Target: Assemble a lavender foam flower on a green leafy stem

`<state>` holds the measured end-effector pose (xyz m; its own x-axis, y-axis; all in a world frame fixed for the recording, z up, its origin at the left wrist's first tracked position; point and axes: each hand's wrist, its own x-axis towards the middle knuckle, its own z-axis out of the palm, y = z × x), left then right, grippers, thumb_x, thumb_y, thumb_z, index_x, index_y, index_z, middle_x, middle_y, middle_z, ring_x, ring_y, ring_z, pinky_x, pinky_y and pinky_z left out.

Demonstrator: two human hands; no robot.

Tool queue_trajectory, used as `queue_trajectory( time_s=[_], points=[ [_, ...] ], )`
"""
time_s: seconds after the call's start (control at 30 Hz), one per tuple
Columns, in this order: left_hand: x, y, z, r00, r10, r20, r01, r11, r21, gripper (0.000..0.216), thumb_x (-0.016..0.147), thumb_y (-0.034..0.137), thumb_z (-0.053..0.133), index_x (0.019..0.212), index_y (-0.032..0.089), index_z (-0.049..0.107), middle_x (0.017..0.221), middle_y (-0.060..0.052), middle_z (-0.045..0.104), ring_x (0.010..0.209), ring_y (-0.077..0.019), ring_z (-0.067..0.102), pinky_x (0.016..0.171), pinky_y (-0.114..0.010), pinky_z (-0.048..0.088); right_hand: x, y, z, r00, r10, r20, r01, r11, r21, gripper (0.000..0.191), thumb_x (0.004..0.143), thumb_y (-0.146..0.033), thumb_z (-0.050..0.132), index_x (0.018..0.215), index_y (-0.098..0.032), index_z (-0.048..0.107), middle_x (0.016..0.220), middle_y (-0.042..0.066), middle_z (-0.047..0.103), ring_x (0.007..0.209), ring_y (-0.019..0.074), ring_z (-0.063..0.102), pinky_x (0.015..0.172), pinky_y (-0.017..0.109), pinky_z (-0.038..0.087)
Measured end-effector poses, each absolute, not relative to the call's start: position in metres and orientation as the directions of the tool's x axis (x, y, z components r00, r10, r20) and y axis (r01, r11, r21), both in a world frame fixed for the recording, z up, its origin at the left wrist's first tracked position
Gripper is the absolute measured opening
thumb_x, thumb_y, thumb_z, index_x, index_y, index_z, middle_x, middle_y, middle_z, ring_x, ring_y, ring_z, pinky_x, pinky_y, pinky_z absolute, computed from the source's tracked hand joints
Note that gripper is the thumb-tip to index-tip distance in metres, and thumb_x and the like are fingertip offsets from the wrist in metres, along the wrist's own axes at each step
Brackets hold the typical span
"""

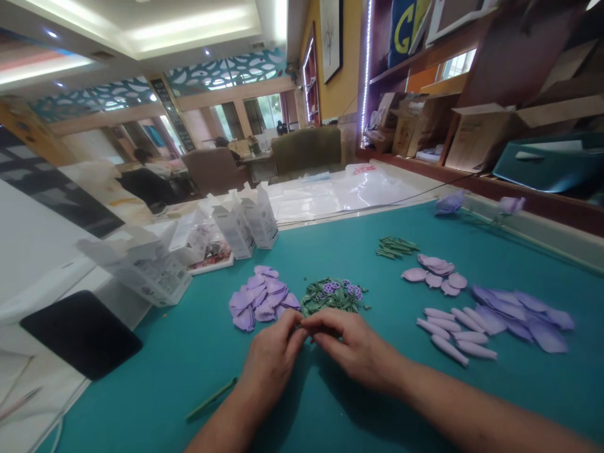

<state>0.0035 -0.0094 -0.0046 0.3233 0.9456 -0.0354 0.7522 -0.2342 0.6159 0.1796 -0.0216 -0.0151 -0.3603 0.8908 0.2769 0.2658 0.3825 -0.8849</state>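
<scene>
My left hand and my right hand meet at the middle of the green mat, fingertips pinched together. Between them is something tiny, mostly hidden; a speck of red shows under the right fingers. Just beyond my fingertips lies a heap of small green pieces with purple wheel-shaped pieces on it. A pile of light purple petals sits beyond my left hand. Beside my left forearm lies a green stem.
Right of my hands lie pale tapered pieces, pink-lilac petals, large purple petals and green sticks. Fabric-like purple flowers rest at the far right edge. White boxes and a black tablet-like slab stand left.
</scene>
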Motion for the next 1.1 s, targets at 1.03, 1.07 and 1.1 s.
queue_trajectory(
  time_s=[1.03,1.07,1.1],
  points=[
    [0.003,-0.008,0.0,0.303,0.953,-0.014,0.75,-0.229,0.621,0.022,0.087,0.039,0.04,0.081,0.021,0.052,0.067,0.0,0.059,0.063,-0.0171,0.051,0.061,-0.028,0.034,0.212,-0.002,-0.001,-0.265,0.905,0.334,0.478,0.424,-0.77,0.02,0.086,-0.018,0.052,0.096,-0.021,0.069,0.095,0.005,0.071,0.088,0.018,0.064,0.079,0.031,0.048],
    [0.003,-0.008,0.001,0.299,0.954,-0.015,0.752,-0.226,0.619,0.022,0.087,0.039,0.04,0.081,0.021,0.052,0.066,0.0,0.058,0.062,-0.017,0.05,0.06,-0.028,0.034,0.22,0.002,0.003,-0.235,0.915,0.326,0.571,0.402,-0.716,0.018,0.086,-0.018,0.052,0.093,-0.021,0.069,0.093,0.005,0.071,0.085,0.0183,0.063,0.076,0.031,0.047],
    [0.003,-0.008,0.001,0.299,0.954,-0.015,0.753,-0.226,0.618,0.022,0.087,0.038,0.039,0.081,0.021,0.052,0.065,0.001,0.057,0.061,-0.0168,0.049,0.06,-0.028,0.033,0.228,0.006,0.006,-0.227,0.928,0.294,0.66,0.369,-0.654,0.017,0.086,-0.019,0.052,0.089,-0.02,0.069,0.091,0.005,0.07,0.083,0.0185,0.063,0.073,0.03,0.046]
  ],
)
